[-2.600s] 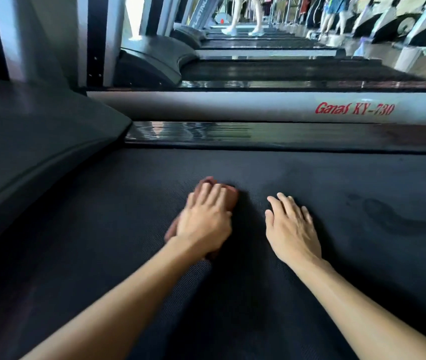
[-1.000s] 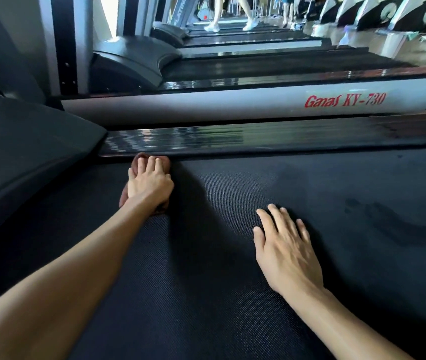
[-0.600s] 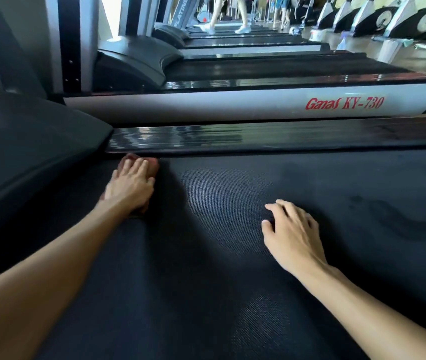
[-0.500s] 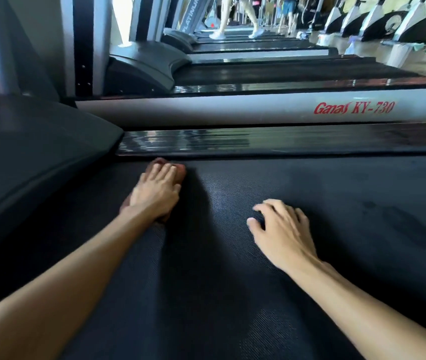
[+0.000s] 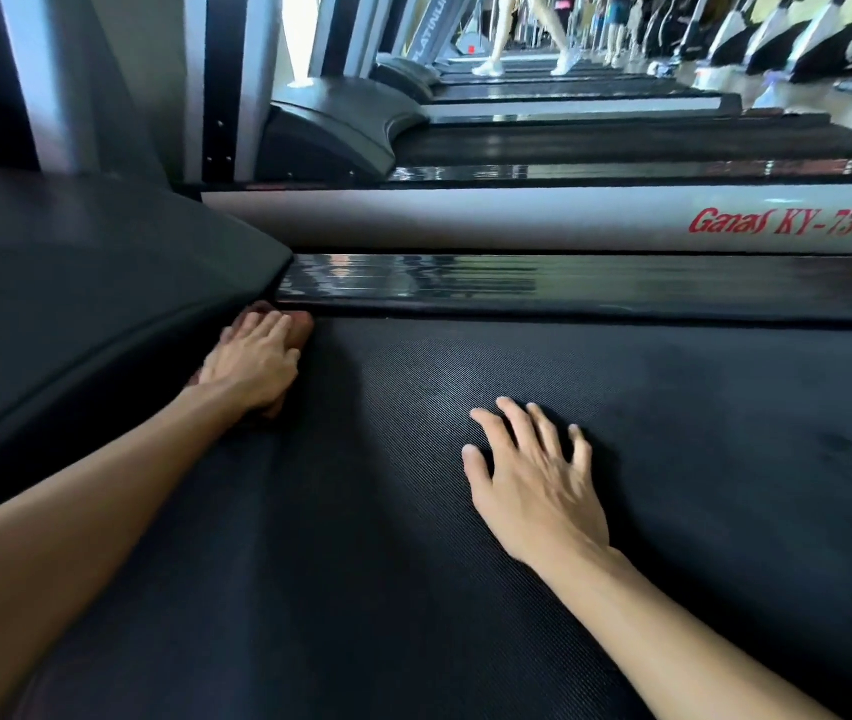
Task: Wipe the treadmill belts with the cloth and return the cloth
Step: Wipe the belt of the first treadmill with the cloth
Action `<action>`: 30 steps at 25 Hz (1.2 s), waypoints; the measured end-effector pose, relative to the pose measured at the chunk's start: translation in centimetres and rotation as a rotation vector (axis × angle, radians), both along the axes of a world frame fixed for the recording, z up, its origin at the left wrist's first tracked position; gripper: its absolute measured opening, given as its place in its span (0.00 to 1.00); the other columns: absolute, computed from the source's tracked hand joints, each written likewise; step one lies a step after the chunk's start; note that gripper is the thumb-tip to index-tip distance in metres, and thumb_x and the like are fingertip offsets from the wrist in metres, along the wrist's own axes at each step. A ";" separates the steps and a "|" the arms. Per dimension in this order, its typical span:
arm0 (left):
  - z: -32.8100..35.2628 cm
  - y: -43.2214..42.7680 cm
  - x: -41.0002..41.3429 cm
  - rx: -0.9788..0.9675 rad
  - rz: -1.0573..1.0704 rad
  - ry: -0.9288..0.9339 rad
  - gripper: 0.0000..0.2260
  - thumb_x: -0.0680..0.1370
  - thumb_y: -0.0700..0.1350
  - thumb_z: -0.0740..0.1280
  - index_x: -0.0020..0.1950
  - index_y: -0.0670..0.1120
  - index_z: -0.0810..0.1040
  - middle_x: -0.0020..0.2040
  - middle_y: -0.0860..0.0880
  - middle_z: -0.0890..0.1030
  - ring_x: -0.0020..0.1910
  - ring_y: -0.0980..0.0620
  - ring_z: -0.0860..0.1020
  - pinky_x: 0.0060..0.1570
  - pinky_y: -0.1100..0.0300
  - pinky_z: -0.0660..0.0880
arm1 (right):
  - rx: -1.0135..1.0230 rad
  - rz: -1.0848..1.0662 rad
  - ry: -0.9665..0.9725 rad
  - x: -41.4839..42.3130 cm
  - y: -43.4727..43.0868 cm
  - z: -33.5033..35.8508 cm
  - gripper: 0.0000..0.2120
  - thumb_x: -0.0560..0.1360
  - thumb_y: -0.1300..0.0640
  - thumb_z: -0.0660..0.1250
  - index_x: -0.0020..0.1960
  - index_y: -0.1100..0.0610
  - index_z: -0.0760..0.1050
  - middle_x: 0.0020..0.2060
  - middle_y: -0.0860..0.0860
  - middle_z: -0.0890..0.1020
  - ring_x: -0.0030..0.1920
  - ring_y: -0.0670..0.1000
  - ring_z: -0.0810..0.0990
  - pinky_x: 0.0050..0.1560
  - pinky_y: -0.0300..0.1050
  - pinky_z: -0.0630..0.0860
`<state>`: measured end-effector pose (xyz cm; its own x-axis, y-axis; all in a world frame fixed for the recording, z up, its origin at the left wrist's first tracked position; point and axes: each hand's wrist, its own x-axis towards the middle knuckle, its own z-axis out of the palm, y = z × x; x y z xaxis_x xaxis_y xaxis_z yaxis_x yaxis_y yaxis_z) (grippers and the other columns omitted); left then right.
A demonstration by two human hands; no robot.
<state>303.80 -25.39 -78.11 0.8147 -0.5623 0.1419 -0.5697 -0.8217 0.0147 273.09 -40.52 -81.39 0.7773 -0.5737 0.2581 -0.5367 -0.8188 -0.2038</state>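
Note:
A black ribbed treadmill belt (image 5: 673, 407) fills the lower view. My left hand (image 5: 252, 363) lies flat with straight fingers on a reddish-brown cloth (image 5: 303, 324), pressing it onto the belt at its far left corner, right against the dark motor cover and the side rail. Only the cloth's edges show past my fingers. My right hand (image 5: 533, 475) rests on the belt with fingers spread, palm down, holding nothing.
A dark motor cover (image 5: 75, 304) rises at left. A glossy black side rail (image 5: 569, 283) borders the belt's far edge. Beyond it stands a neighbouring treadmill (image 5: 517, 220) lettered in red, then more treadmills. A person's legs (image 5: 522, 33) walk on a distant one.
My left hand has slid the cloth from mid-belt out to the far left corner by the motor cover. My right hand has stayed on the belt, shifting only a little.

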 end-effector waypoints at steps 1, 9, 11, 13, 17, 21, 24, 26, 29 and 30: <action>0.1 -0.1 -0.3 -0.001 -0.043 0.018 0.25 0.81 0.51 0.55 0.77 0.46 0.58 0.78 0.48 0.58 0.77 0.49 0.54 0.74 0.48 0.53 | -0.003 -0.003 0.010 -0.1 0.0 0.0 0.29 0.75 0.39 0.43 0.73 0.42 0.64 0.75 0.45 0.64 0.75 0.52 0.60 0.73 0.62 0.53; 0.0 6.1 -2.5 -0.018 0.063 0.096 0.26 0.83 0.52 0.52 0.79 0.47 0.52 0.80 0.51 0.52 0.78 0.51 0.49 0.76 0.49 0.48 | 0.036 0.014 0.063 -0.2 -0.3 0.2 0.23 0.81 0.40 0.48 0.75 0.41 0.58 0.77 0.43 0.58 0.77 0.50 0.54 0.74 0.60 0.49; 0.0 8.3 -3.7 -0.027 0.094 0.108 0.26 0.83 0.53 0.51 0.79 0.48 0.51 0.80 0.51 0.52 0.78 0.52 0.49 0.76 0.50 0.47 | 0.056 0.017 0.065 -0.4 -0.3 0.4 0.23 0.81 0.40 0.49 0.75 0.41 0.58 0.77 0.43 0.57 0.77 0.50 0.53 0.74 0.60 0.48; 0.2 10.6 -5.0 -0.032 0.122 0.117 0.26 0.83 0.53 0.51 0.80 0.49 0.51 0.80 0.52 0.51 0.78 0.53 0.48 0.76 0.51 0.47 | 0.067 0.026 0.066 -0.4 -0.2 0.5 0.24 0.81 0.40 0.48 0.76 0.41 0.57 0.77 0.43 0.56 0.77 0.50 0.52 0.75 0.60 0.48; 0.2 13.6 -9.4 -0.029 0.186 0.147 0.26 0.83 0.53 0.51 0.80 0.50 0.49 0.80 0.52 0.49 0.78 0.53 0.46 0.76 0.52 0.46 | 0.081 0.025 0.048 -0.2 -0.1 0.7 0.23 0.81 0.40 0.50 0.75 0.41 0.58 0.77 0.44 0.57 0.77 0.50 0.53 0.75 0.60 0.47; 0.1 10.8 -16.0 -0.028 0.139 0.040 0.27 0.82 0.54 0.51 0.80 0.48 0.50 0.80 0.51 0.49 0.78 0.50 0.47 0.75 0.51 0.48 | 0.160 0.047 0.020 -0.4 -0.4 1.2 0.23 0.80 0.40 0.54 0.74 0.41 0.62 0.77 0.43 0.58 0.77 0.48 0.52 0.75 0.59 0.45; 0.6 4.3 -22.2 -0.027 -0.020 0.015 0.29 0.79 0.55 0.44 0.80 0.48 0.50 0.80 0.51 0.49 0.79 0.50 0.46 0.75 0.51 0.46 | 0.365 0.063 -0.142 -1.1 -0.6 2.2 0.17 0.79 0.46 0.62 0.67 0.44 0.73 0.73 0.45 0.67 0.75 0.48 0.60 0.76 0.55 0.48; -0.1 -0.5 -25.7 -0.092 -0.075 0.076 0.32 0.76 0.56 0.42 0.80 0.48 0.50 0.80 0.51 0.49 0.78 0.50 0.44 0.75 0.51 0.44 | 0.469 0.008 -0.361 -2.5 -0.2 2.7 0.11 0.77 0.53 0.66 0.58 0.49 0.81 0.66 0.49 0.76 0.68 0.50 0.71 0.72 0.53 0.61; 1.6 -3.5 -26.7 -0.386 -0.247 0.458 0.29 0.77 0.59 0.42 0.71 0.48 0.67 0.73 0.51 0.65 0.75 0.50 0.57 0.74 0.47 0.54 | 0.532 -0.017 -0.544 -4.8 2.4 4.1 0.08 0.77 0.57 0.65 0.52 0.52 0.83 0.57 0.49 0.81 0.62 0.52 0.76 0.65 0.50 0.69; 2.5 -3.0 -26.0 -0.641 -0.278 0.641 0.24 0.79 0.58 0.46 0.63 0.48 0.74 0.65 0.52 0.74 0.70 0.51 0.67 0.72 0.47 0.60 | 0.535 0.004 -0.550 -5.2 3.6 4.7 0.10 0.77 0.54 0.63 0.54 0.52 0.82 0.58 0.49 0.80 0.62 0.52 0.76 0.66 0.50 0.69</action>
